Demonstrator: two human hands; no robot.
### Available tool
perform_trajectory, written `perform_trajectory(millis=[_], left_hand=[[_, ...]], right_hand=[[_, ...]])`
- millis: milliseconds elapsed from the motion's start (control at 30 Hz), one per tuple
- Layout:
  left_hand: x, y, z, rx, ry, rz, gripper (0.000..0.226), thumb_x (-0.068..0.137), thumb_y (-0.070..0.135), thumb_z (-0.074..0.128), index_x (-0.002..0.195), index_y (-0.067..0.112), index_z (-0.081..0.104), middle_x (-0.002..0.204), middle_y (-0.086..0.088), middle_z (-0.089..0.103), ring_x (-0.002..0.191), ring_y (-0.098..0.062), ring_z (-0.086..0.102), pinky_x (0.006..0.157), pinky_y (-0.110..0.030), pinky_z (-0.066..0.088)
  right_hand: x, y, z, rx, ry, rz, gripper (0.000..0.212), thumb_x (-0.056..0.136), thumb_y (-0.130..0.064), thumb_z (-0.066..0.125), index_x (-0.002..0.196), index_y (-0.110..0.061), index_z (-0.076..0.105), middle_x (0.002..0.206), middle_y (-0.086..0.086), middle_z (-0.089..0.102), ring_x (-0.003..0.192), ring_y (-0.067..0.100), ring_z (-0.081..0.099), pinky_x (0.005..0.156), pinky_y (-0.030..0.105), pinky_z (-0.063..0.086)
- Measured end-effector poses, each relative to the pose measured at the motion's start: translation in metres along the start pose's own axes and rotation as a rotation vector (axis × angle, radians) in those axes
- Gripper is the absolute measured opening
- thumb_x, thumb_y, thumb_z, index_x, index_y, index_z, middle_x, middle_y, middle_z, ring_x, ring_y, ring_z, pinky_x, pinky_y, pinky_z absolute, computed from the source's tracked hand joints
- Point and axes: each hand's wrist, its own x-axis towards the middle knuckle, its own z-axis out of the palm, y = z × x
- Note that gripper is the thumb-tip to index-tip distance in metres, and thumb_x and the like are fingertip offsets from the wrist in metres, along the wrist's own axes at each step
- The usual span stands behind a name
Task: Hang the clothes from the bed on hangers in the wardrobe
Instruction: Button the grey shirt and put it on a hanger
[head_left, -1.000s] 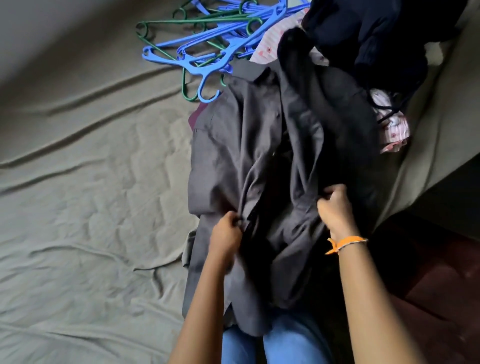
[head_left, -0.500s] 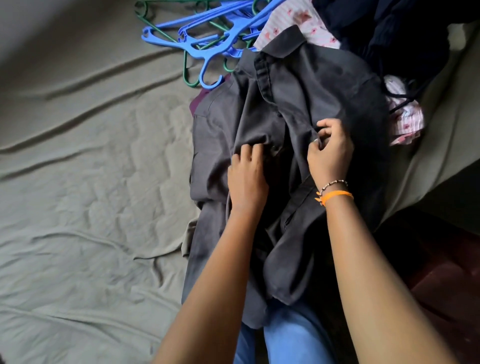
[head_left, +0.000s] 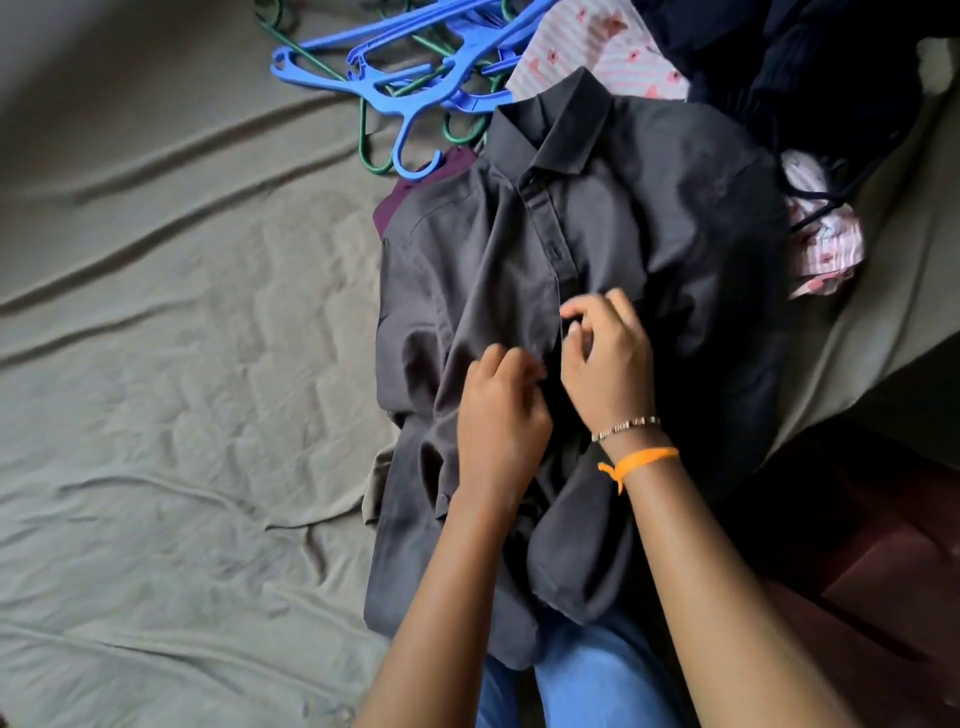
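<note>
Dark shirt (head_left: 597, 249) lies lengthwise, collar away; L hand (head_left: 501, 410) & R hand (head_left: 605, 358) seemingly pinch its placket.

The hangers (head_left: 415, 78) and dark clothes (head_left: 805, 67) (top edge) are cut off.

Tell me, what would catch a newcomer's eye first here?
A dark grey shirt spread on the bed, collar away from the person, with the left hand and right hand pinching its button placket mid-chest. Beyond its collar lies a tangle of blue hangers.
</note>
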Motion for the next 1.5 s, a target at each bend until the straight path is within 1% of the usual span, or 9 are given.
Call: perform_trajectory(millis=[267, 500, 633, 833, 967, 1100, 1233, 1400, 1500], left_hand=[[0.052, -0.012, 0.019, 0.123, -0.158, 0.083, 0.049, 0.080, -0.001, 0.037, 0.126, 0.010, 0.050, 0.122, -0.011, 0.048, 0.103, -0.034, 0.048, 0.086, -0.046, 0.043], [0.051, 0.003, 0.026, 0.030, 0.016, 0.035, 0.031, 0.088, 0.006, 0.047, 0.118, 0.011, 0.052, 0.116, -0.007, 0.054, 0.096, -0.030, 0.055, 0.075, -0.043, 0.045], [0.073, 0.010, 0.027, 0.257, 0.158, 0.186, 0.035, 0.079, 0.003, 0.057, 0.112, 0.014, 0.060, 0.108, -0.008, 0.056, 0.091, -0.031, 0.051, 0.076, -0.040, 0.042], [0.116, 0.004, 0.024, 0.451, -0.129, 0.093, 0.044, 0.094, 0.032, 0.044, 0.138, 0.033, 0.042, 0.145, 0.006, 0.036, 0.135, -0.025, 0.025, 0.113, -0.050, 0.011], [0.108, -0.016, 0.027, 0.364, -0.266, -0.065, 0.053, 0.099, 0.042, 0.034, 0.149, 0.038, 0.016, 0.158, 0.011, 0.013, 0.146, -0.019, 0.002, 0.114, -0.056, -0.004], [0.096, -0.022, 0.028, 0.341, -0.258, -0.081, 0.056, 0.100, 0.041, 0.031, 0.150, 0.038, 0.008, 0.159, 0.012, 0.006, 0.147, -0.018, -0.005, 0.114, -0.055, -0.006], [0.095, -0.011, 0.024, 0.234, -0.119, -0.087, 0.052, 0.093, 0.029, 0.050, 0.143, 0.029, 0.036, 0.152, 0.006, 0.029, 0.143, -0.024, 0.017, 0.116, -0.050, 0.010], [0.066, -0.003, 0.020, 0.310, 0.255, 0.006, 0.013, 0.080, 0.025, 0.060, 0.091, 0.020, 0.063, 0.100, -0.001, 0.057, 0.096, -0.023, 0.040, 0.078, -0.033, 0.027], [0.041, -0.007, 0.031, 0.432, 0.230, 0.101, 0.012, 0.074, 0.029, 0.065, 0.079, 0.019, 0.060, 0.083, -0.001, 0.056, 0.080, -0.024, 0.045, 0.067, -0.034, 0.029]], right_hand=[[0.081, 0.043, 0.013, -0.277, -0.068, 0.113, 0.041, 0.083, -0.009, 0.051, 0.123, -0.008, 0.058, 0.126, 0.018, 0.049, 0.113, 0.039, 0.044, 0.102, 0.036, 0.027], [0.085, 0.052, 0.000, -0.046, 0.022, 0.257, 0.023, 0.081, -0.005, 0.056, 0.101, -0.010, 0.068, 0.097, 0.011, 0.068, 0.090, 0.031, 0.061, 0.079, 0.032, 0.045], [0.092, 0.044, 0.002, -0.197, -0.105, -0.002, 0.055, 0.069, 0.009, 0.056, 0.116, -0.019, 0.060, 0.110, 0.010, 0.056, 0.101, 0.034, 0.050, 0.090, 0.041, 0.042], [0.113, 0.042, 0.008, -0.274, -0.385, 0.125, 0.066, 0.082, 0.006, 0.036, 0.142, -0.023, 0.039, 0.130, 0.018, 0.042, 0.117, 0.038, 0.046, 0.100, 0.040, 0.039], [0.122, 0.047, 0.004, -0.203, -0.388, 0.302, 0.068, 0.086, 0.002, 0.036, 0.148, -0.025, 0.027, 0.143, 0.014, 0.041, 0.128, 0.034, 0.041, 0.104, 0.033, 0.034], [0.123, 0.050, 0.010, 0.061, -0.332, 0.361, 0.067, 0.084, 0.003, 0.041, 0.147, -0.017, 0.030, 0.081, -0.002, 0.056, 0.090, 0.020, 0.049, 0.086, 0.019, 0.036], [0.109, 0.048, 0.003, 0.232, -0.405, 0.283, 0.076, 0.080, 0.007, 0.057, 0.147, -0.013, 0.027, 0.073, -0.006, 0.043, 0.052, -0.001, 0.041, 0.063, 0.004, 0.036], [0.072, 0.042, -0.009, 0.102, -0.261, 0.164, 0.069, 0.066, 0.000, 0.075, 0.129, -0.014, 0.050, 0.099, 0.002, 0.044, 0.064, 0.010, 0.040, 0.072, 0.013, 0.042], [0.044, 0.032, -0.009, -0.015, -0.128, 0.058, 0.051, 0.062, 0.000, 0.072, 0.109, -0.009, 0.055, 0.093, 0.002, 0.043, 0.078, 0.015, 0.044, 0.084, 0.029, 0.039]])
